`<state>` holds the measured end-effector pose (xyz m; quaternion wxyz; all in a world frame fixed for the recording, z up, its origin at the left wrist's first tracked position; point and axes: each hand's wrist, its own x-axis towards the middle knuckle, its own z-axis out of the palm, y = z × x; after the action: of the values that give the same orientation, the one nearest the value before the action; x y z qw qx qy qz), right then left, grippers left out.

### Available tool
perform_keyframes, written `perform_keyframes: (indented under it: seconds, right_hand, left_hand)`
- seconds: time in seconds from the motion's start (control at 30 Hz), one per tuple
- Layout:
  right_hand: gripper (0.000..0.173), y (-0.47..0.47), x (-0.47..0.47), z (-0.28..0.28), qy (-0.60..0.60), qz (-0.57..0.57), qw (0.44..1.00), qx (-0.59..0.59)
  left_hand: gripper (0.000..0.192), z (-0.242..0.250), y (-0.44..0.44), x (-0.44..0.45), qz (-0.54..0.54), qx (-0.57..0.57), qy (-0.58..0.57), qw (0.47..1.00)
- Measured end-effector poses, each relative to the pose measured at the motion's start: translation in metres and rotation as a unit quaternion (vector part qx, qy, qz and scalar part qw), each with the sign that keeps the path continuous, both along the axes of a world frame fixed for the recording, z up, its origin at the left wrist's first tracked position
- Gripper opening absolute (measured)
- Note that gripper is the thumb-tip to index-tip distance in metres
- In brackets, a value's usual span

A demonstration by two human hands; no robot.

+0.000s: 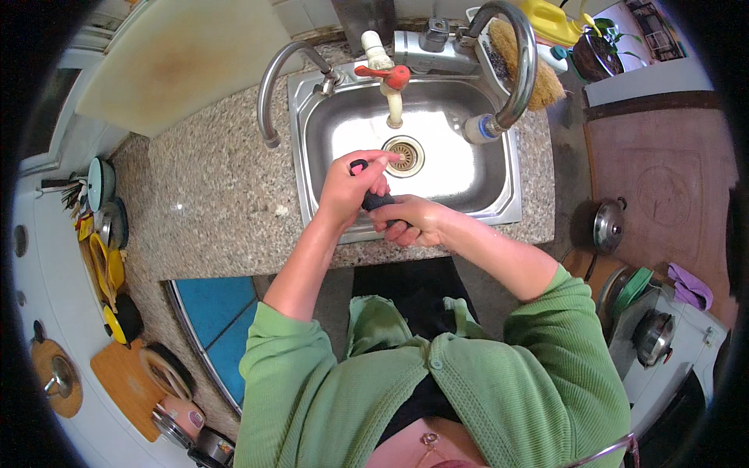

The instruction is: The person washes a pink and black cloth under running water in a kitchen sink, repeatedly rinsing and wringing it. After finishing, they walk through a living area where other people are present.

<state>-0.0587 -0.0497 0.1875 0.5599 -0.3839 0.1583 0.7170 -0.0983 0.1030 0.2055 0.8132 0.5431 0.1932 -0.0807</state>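
Note:
Both of my hands are over the near edge of a stainless steel sink (468, 169). My left hand (342, 190) grips a small dark item (376, 202), seemingly cloth, with its index finger stretched out above the drain strainer (404, 157). A black end with a pink patch pokes out at the top of that hand; whether it belongs to the same item I cannot tell. Closed around the item's lower part is my right hand (412, 219), just nearer to me. My fingers hide much of the item. Both forearms look wet.
A white plastic tap with a red handle (386, 76) overhangs the basin. Curved metal spouts rise at left (266, 88) and right (521, 64). A fibrous tan scrubber (521, 58) lies behind right. Speckled granite worktop (216, 193) extends left, with pans and a wooden board (123, 380).

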Motion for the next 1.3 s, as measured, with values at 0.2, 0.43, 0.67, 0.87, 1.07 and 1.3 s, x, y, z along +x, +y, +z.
perform_keyframes:
  seconds: [0.2,0.43,0.67,0.87,1.07,1.3]
  right_hand:
    - [0.03,0.011,0.0,-0.048,-0.333,0.085,0.939,-0.026]
    - [0.042,0.021,-0.002,-0.093,-0.646,0.142,0.746,-0.08]
    - [0.041,0.019,0.006,-0.096,-0.678,0.274,0.658,-0.179]
    - [0.061,0.021,0.016,-0.082,-0.705,0.336,0.605,-0.158]
    - [0.093,0.02,0.017,-0.063,-0.78,0.329,0.524,-0.089]
    - [0.073,0.013,0.016,-0.045,-0.758,0.326,0.563,-0.046]
  left_hand:
    - [0.018,-0.03,-0.014,0.007,0.015,0.198,-0.009,0.98]
    - [0.017,-0.076,-0.018,0.014,0.159,0.187,0.018,0.969]
    - [0.017,-0.116,-0.026,0.021,0.313,0.06,0.124,0.94]
    - [0.016,-0.125,-0.019,0.02,0.398,-0.092,0.149,0.9]
    - [0.024,-0.124,-0.009,0.026,0.415,-0.169,0.227,0.865]
    - [0.028,-0.117,0.0,0.023,0.369,-0.225,0.257,0.865]
